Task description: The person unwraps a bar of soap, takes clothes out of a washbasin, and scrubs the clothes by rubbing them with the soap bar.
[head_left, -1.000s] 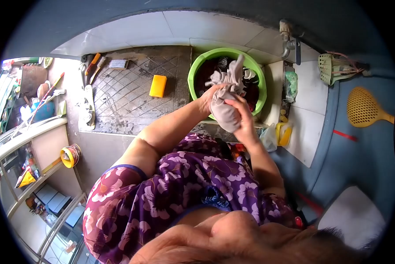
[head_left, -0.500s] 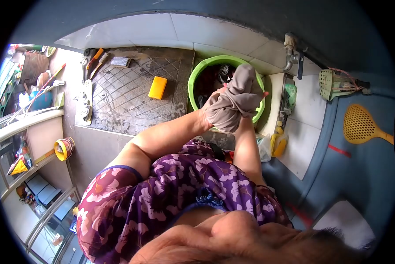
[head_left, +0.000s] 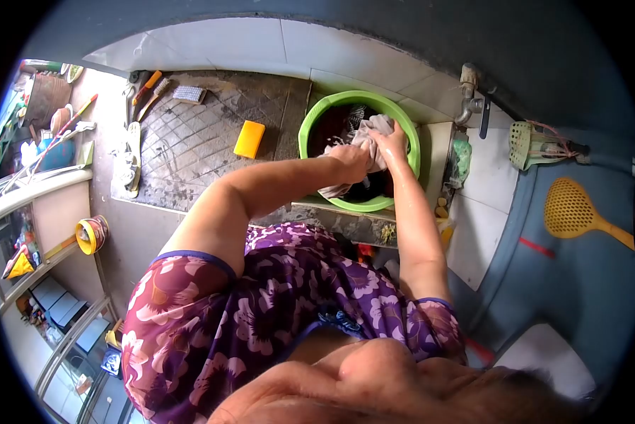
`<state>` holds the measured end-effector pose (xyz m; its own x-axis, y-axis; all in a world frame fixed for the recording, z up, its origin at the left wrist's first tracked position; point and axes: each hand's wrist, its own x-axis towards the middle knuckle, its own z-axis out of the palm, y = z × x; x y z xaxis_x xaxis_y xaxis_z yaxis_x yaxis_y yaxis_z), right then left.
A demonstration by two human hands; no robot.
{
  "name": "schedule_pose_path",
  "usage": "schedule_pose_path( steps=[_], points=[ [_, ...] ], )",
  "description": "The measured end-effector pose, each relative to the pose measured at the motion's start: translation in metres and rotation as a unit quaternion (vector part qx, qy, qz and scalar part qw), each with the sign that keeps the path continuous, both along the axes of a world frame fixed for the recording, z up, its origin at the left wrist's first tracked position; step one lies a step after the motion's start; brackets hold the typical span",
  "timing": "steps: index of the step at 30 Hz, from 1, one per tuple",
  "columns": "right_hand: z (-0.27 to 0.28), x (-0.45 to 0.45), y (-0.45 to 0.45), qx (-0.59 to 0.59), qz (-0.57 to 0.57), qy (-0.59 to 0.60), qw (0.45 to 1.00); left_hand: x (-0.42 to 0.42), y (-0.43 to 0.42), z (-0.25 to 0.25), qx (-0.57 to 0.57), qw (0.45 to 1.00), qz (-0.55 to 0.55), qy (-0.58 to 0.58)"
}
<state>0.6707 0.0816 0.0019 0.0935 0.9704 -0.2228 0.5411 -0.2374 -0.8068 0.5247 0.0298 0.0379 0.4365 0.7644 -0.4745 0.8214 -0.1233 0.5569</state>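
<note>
A wet, crumpled greyish-beige cloth (head_left: 375,126) is bunched between my two hands, low inside a round green basin (head_left: 414,148). My left hand (head_left: 351,162) is closed round the cloth's near part, and a loose end hangs below it by the near rim. Further right, my right hand (head_left: 393,145) grips the upper part, with its fingers partly hidden by the fabric. Dark wet laundry (head_left: 331,131) and a black-and-white patterned piece lie in the basin beneath.
Left of the basin, a yellow block (head_left: 249,139) and a scrubbing brush (head_left: 189,94) lie on a grooved stone slab (head_left: 211,141). A tap (head_left: 467,102) projects from the wall at right. A yellow perforated paddle (head_left: 571,208) hangs further right. A small yellow bucket (head_left: 92,235) is at left.
Both hands have lowered the cloth from above the basin's near right side into the basin. The bundle is now stretched and twisted between them, with water drops around it.
</note>
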Motion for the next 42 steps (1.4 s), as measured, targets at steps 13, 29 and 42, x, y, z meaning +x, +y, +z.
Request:
schedule_pose_path(
  steps=[13, 29, 42],
  points=[
    [0.059, -0.021, -0.032, 0.123, -0.188, 0.409, 0.884, -0.039, -0.030, -0.063, -0.231, 0.659, 0.525, -0.487],
    [0.129, -0.017, -0.077, 0.161, -0.153, 0.465, 0.857, -0.038, 0.015, 0.069, -0.269, 0.636, 0.300, -0.659],
    [-0.002, 0.039, -0.016, -0.170, 0.079, 0.369, 0.910, 0.006, 0.007, 0.026, 0.178, 0.935, -0.070, -0.300]
  ],
)
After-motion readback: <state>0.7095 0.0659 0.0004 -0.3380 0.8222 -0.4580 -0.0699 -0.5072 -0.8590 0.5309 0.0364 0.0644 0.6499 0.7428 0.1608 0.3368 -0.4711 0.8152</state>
